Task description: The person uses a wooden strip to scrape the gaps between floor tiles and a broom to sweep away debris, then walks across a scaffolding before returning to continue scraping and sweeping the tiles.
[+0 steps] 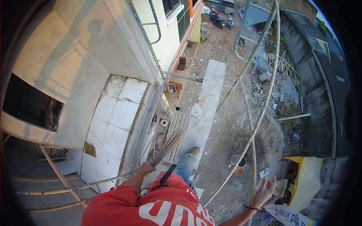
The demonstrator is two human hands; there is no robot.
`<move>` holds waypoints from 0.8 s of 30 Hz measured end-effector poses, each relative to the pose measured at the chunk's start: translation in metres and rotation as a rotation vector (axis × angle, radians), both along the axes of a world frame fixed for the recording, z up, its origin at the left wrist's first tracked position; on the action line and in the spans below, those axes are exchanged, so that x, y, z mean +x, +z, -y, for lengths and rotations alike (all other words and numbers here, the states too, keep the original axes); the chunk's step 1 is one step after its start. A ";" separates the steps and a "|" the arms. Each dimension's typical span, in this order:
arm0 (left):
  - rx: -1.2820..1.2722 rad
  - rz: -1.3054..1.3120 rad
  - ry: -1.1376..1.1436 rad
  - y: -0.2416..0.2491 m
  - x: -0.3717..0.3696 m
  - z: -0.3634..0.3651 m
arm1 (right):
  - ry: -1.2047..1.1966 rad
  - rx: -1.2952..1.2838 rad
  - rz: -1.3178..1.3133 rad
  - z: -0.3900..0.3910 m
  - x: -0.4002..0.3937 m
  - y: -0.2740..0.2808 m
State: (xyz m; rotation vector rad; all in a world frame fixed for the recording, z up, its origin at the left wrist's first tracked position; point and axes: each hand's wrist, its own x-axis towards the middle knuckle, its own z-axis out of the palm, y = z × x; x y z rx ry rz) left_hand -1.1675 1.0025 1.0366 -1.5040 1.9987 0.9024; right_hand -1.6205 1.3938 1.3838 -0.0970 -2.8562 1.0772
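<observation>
My left hand (146,168) is closed around the gathered end of a stick broom (168,147), a bundle of thin brown twigs that fans out away from me. The broom overlaps the slatted platform below in this view. Off to the right, my right hand (264,193) is stretched out with fingers partly bent and apart, a dark band at its wrist. Just beyond its fingertips shows a small white packet (264,172) with a reddish mark. My foot (194,151) is over a long grey plank (212,96).
Scaffold poles (264,101) cross at the right, with more rails at the left. A white-tiled ledge (109,135) adjoins the wall. Far below lie dirt ground, a bucket (237,160), rubble (269,88) and a yellow tarp (307,180). A pale block (197,109) sits on the plank.
</observation>
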 end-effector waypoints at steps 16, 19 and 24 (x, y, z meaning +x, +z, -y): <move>-0.184 -0.186 0.475 0.002 -0.185 0.120 | 0.037 0.287 -0.016 0.293 -0.267 -0.101; -0.219 -0.256 0.527 0.019 -0.243 0.172 | 0.167 0.314 -0.022 0.239 -0.334 -0.211; -0.292 -0.453 0.519 0.061 -0.334 0.266 | 0.029 0.516 0.117 0.271 -0.322 -0.162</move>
